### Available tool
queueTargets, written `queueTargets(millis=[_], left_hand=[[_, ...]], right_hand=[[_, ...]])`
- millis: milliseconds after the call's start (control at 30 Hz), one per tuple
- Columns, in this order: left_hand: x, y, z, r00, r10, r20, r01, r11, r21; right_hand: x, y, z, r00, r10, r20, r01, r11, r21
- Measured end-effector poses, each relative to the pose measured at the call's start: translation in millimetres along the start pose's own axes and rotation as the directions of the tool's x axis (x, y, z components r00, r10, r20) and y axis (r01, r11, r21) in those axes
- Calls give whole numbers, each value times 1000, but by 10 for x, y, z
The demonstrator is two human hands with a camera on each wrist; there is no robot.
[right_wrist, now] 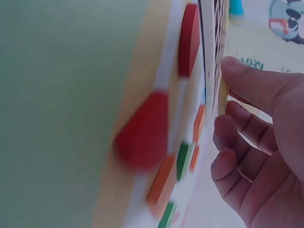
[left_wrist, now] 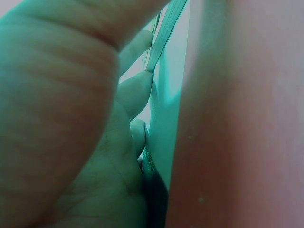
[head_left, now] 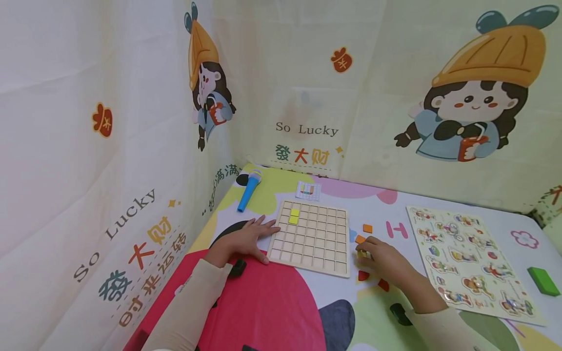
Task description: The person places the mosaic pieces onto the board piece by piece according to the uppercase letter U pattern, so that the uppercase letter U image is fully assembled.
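A wooden grid board (head_left: pixel 316 243) lies on the patterned cloth, with two yellow square tiles (head_left: pixel 294 216) in its upper left cells. My left hand (head_left: pixel 246 241) rests on the cloth with its fingers spread, fingertips against the board's left edge. To the right of the board, my right hand (head_left: pixel 388 261) pinches a small yellow tile (right_wrist: pixel 222 97) between thumb and fingers. Around this hand lie orange tiles (head_left: pixel 367 228) and red pieces (head_left: pixel 363 276). Green pieces (right_wrist: pixel 183 161) also show in the right wrist view. My left palm and thumb fill much of the left wrist view.
Behind the board lies a small card with a coloured grid pattern (head_left: pixel 308 191). A blue toy microphone (head_left: pixel 249 190) is at the back left. On the right are a picture puzzle board (head_left: pixel 470 258) and a green block (head_left: pixel 543 281). Printed curtains border the left and back.
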State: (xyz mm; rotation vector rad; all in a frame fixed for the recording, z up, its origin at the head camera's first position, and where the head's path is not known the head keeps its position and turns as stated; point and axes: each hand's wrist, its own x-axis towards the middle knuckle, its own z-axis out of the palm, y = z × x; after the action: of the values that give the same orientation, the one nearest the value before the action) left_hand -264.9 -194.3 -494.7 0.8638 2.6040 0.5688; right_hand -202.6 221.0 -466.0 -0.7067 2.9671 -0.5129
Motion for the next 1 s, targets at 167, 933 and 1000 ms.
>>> queueTargets(millis=[167,933,1000], left_hand=[[2,0,-2,1000,7,-8,-7,1000,1],[-8,-3,4,1000,19,-8,-19,1000,8],[-9,-1,3,1000,20,-9,-20,1000,9]], right_hand=[[148,-128,48,1000,6,23,-6,1000,-3],[691,-609,134,999,-41,33,40,999,23],[737,-635,151,998,-51,33,50,999,22]])
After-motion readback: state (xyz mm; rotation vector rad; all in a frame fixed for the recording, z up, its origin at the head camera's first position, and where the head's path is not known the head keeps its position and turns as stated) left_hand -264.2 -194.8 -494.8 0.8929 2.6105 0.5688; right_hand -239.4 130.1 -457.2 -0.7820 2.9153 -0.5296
